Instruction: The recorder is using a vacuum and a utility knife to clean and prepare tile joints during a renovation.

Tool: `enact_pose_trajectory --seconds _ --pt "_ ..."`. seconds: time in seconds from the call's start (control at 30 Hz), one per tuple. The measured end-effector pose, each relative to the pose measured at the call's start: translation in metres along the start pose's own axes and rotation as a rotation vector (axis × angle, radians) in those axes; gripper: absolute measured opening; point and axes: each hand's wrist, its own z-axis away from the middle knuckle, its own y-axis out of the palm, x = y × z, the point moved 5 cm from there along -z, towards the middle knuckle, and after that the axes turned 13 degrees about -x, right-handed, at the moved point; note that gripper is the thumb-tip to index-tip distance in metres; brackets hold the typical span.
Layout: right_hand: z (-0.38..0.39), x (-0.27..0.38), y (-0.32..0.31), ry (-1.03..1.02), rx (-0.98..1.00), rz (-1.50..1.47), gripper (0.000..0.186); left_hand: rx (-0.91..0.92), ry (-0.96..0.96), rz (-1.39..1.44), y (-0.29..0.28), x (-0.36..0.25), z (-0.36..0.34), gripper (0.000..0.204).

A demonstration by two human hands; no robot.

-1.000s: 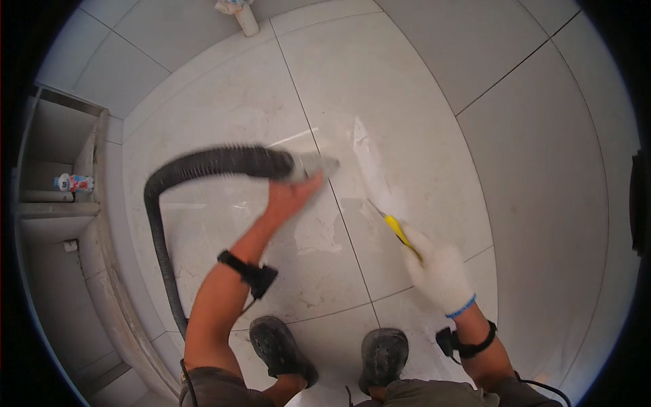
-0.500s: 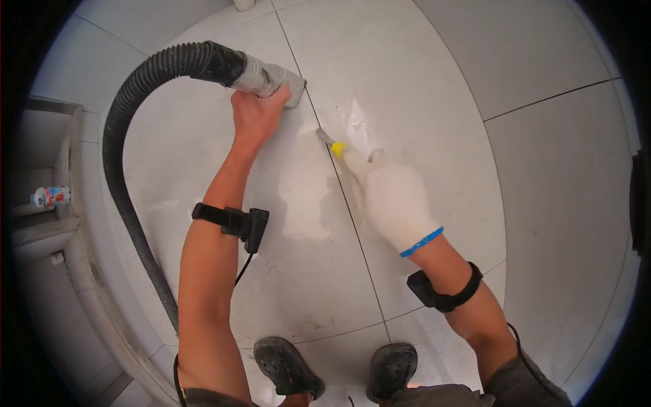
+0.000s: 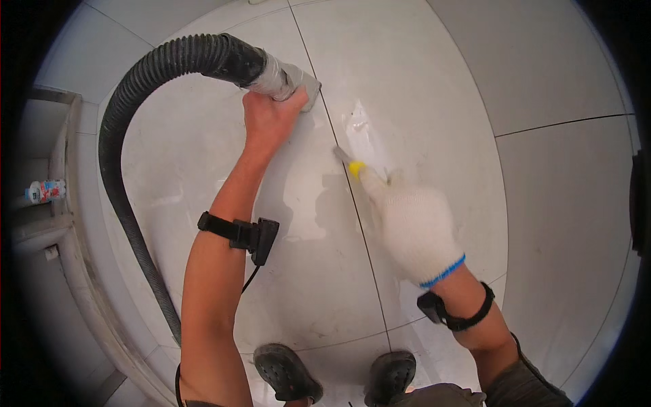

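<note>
My left hand [image 3: 272,121] is bare and wrapped round a grey vacuum nozzle [image 3: 308,80] joined by clear tape to a black ribbed hose [image 3: 163,60]. The nozzle's mouth rests at the thin dark joint [image 3: 324,108] between large pale floor tiles. In a white knitted glove with a blue cuff, my right hand [image 3: 415,227] grips a small hand scraper [image 3: 355,167] with a yellow collar. Its metal tip touches or hovers at the same joint, nearer to me than the nozzle. The glove hides the scraper's handle.
Black clogs [image 3: 288,373] on my feet stand at the near end of the joint. Along the left wall runs a ledge with recessed shelves [image 3: 51,227], where a white bottle [image 3: 47,192] lies. Grey tiled wall [image 3: 563,68] rises at the right.
My right hand has drawn the scraper tip a little toward me along the joint. The nozzle stays near the same spot on the joint, while the whole view has shifted slightly.
</note>
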Motion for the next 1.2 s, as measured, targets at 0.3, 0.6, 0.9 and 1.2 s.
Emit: enact_pose_trajectory --seconds 0.3,0.6,0.9,1.2 --pt "-0.003 -0.002 -0.014 0.078 0.052 -0.081 0.033 0.041 -0.054 -0.021 0.0 0.003 -0.001 0.035" --pt "-0.018 -0.003 -0.001 0.055 0.001 -0.012 0.03 -0.002 -0.027 0.0 0.001 0.003 -0.002 0.031" --pt "-0.05 -0.032 0.007 0.049 -0.095 -0.199 0.037 -0.001 -0.051 0.018 0.003 -0.002 -0.001 0.031" --pt "-0.067 -0.068 0.016 0.235 0.008 -0.395 0.04 0.07 -0.061 0.0 0.003 0.0 -0.003 0.031"
